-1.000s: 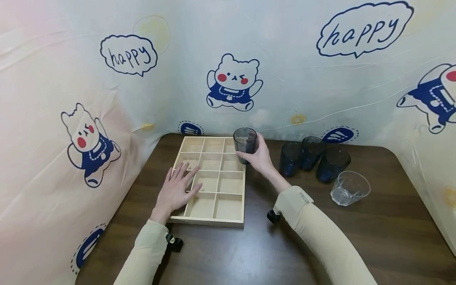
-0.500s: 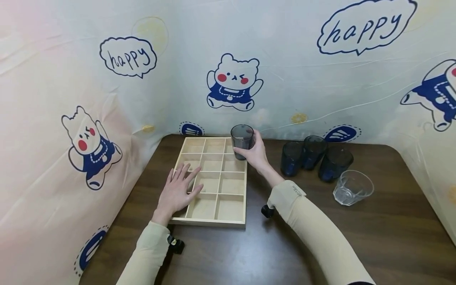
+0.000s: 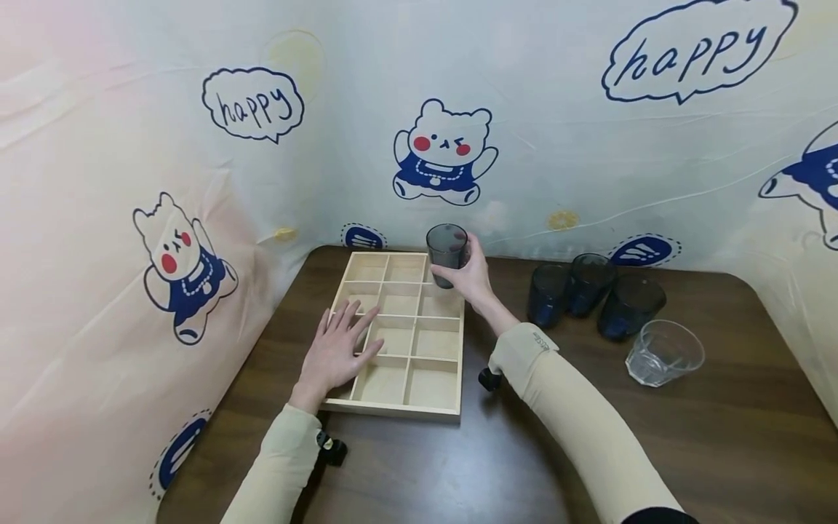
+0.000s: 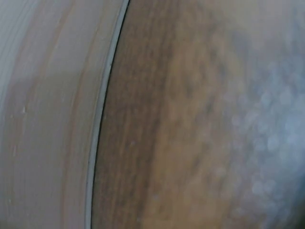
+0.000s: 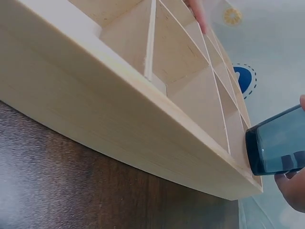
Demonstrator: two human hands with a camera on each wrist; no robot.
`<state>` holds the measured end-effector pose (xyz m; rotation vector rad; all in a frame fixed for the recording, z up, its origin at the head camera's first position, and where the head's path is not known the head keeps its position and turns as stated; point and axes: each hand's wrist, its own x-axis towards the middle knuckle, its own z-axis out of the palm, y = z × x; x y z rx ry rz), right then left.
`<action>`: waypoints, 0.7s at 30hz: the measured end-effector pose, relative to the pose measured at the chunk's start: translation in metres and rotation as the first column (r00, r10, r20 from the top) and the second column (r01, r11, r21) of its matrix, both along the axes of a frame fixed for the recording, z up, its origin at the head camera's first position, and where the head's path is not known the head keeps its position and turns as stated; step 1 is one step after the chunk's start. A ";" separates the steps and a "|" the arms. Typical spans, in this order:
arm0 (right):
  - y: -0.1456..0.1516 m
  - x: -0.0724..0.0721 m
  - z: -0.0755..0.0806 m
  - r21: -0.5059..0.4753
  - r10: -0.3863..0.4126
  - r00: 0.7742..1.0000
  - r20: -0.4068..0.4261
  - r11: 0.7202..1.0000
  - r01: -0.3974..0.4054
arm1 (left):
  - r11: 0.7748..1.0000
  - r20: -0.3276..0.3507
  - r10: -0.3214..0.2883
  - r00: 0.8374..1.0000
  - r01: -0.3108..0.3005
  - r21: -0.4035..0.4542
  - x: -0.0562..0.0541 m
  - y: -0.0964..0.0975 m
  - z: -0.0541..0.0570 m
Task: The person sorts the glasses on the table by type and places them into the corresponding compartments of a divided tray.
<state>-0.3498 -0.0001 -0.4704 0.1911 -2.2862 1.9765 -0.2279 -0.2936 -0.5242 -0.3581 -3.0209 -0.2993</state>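
My right hand (image 3: 473, 280) grips a smoky dark drinking glass (image 3: 447, 247) upright, thumb on the near side. The glass is at the far right corner compartment of a pale wooden divided tray (image 3: 419, 412). In the right wrist view the base of the dark glass (image 5: 279, 143) is at the tray's far end; I cannot tell whether it touches the wood. My left hand (image 3: 334, 356) rests with fingers spread over the tray's left side, hiding some compartments. The left wrist view shows only the blurred tray side (image 4: 47, 119) and the tabletop.
Right of the tray, on the brown wooden table (image 3: 406, 473), three dark glasses stand close together: a left one (image 3: 547, 295), a rear one (image 3: 589, 284) and a right one (image 3: 630, 306). A clear faceted glass (image 3: 664, 353) stands nearer. Printed cloth (image 3: 524, 73) hangs behind.
My right hand has carried the dark glass slightly left and farther away over the tray's corner. The left hand has stayed on the tray. The head view has shifted a little.
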 end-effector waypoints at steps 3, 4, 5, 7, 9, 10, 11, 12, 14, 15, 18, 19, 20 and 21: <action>-0.001 -0.003 0.000 -0.004 -0.008 1.000 0.002 1.000 0.008 | 1.000 -0.005 -0.001 1.000 0.001 -0.003 0.000 0.000 0.000; -0.002 -0.004 0.001 -0.004 -0.010 1.000 0.005 1.000 0.010 | 1.000 -0.006 0.000 1.000 0.000 -0.002 0.000 0.000 0.000; -0.002 -0.005 0.001 -0.010 -0.011 1.000 0.008 1.000 0.011 | 1.000 -0.008 0.000 1.000 0.000 -0.003 0.000 0.000 0.001; -0.003 -0.007 0.002 -0.013 -0.015 1.000 0.017 1.000 0.015 | 1.000 -0.013 -0.001 1.000 0.001 -0.002 0.001 0.000 0.001; -0.004 -0.010 0.001 -0.005 -0.022 0.999 0.028 1.000 0.022 | 1.000 -0.014 -0.003 1.000 0.003 0.002 0.001 0.000 0.001; -0.004 -0.011 0.001 0.000 -0.026 0.999 0.033 1.000 0.026 | 1.000 -0.014 -0.004 1.000 0.004 0.001 0.001 0.000 0.001; -0.004 -0.012 0.000 0.003 -0.029 0.999 0.036 1.000 0.029 | 1.000 -0.013 -0.005 1.000 0.005 -0.002 0.001 0.000 0.001; -0.004 -0.013 -0.001 0.010 -0.033 0.999 0.039 0.999 0.032 | 1.000 -0.013 -0.005 1.000 0.005 -0.005 0.001 0.001 0.001; -0.003 -0.014 -0.003 0.020 -0.036 0.999 0.039 0.999 0.035 | 1.000 -0.011 -0.005 1.000 0.005 -0.013 0.001 0.001 0.001; -0.003 -0.014 -0.004 0.022 -0.036 0.999 0.036 0.999 0.035 | 1.000 -0.011 -0.005 1.000 0.005 -0.018 0.001 0.001 0.001; -0.002 -0.014 -0.008 0.041 -0.035 0.999 0.033 0.999 0.033 | 1.000 -0.010 -0.002 1.000 0.002 -0.026 0.001 0.001 0.001; -0.001 -0.014 -0.009 0.051 -0.035 0.999 0.031 0.998 0.034 | 1.000 -0.009 0.000 1.000 0.000 -0.027 0.001 0.000 0.001; -0.001 -0.014 -0.010 0.060 -0.034 0.999 0.030 0.998 0.032 | 1.000 -0.008 0.001 1.000 -0.001 -0.026 0.001 0.000 0.001; -0.002 -0.014 -0.011 0.067 -0.033 0.999 0.029 0.997 0.031 | 1.000 -0.005 0.003 1.000 -0.003 -0.022 0.001 0.000 0.001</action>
